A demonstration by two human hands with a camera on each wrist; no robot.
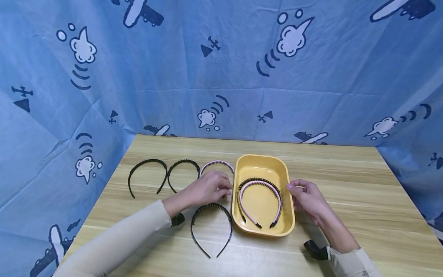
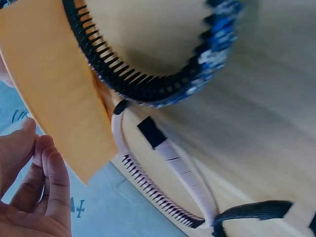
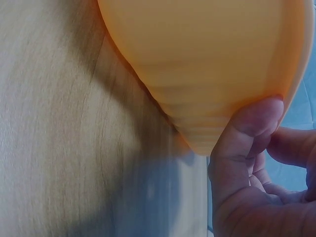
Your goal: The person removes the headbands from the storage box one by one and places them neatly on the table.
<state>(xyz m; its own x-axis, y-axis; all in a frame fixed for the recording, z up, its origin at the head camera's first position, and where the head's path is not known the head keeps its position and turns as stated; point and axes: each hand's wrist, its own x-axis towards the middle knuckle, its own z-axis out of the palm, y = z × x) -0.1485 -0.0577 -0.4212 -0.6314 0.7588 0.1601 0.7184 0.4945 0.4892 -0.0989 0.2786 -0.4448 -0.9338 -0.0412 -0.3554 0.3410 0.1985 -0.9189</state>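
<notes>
A yellow plastic basin (image 1: pixel 292 227) stands on the table, with a black toothed headband (image 1: pixel 256 179) and a pink headband (image 1: pixel 279 206) inside. My right hand (image 1: pixel 309 200) pinches its right rim, thumb and finger on either side of the wall in the right wrist view. Beside the left rim is my left hand (image 1: pixel 212 186), fingers loosely bent and thumb close to the fingertips, nothing between them. Partly behind that hand lies another pink headband (image 1: pixel 217 162). A dark headband with blue-and-white glitter (image 2: pixel 217 54) lies just in front of it, its teeth showing in the left wrist view.
Two black headbands, a left one (image 1: pixel 147 161) and a nearer one (image 1: pixel 185 161), lie in a row at the left of the wooden table (image 1: pixel 346 181). Blue patterned cloth (image 1: pixel 235 57) hangs behind and at the sides.
</notes>
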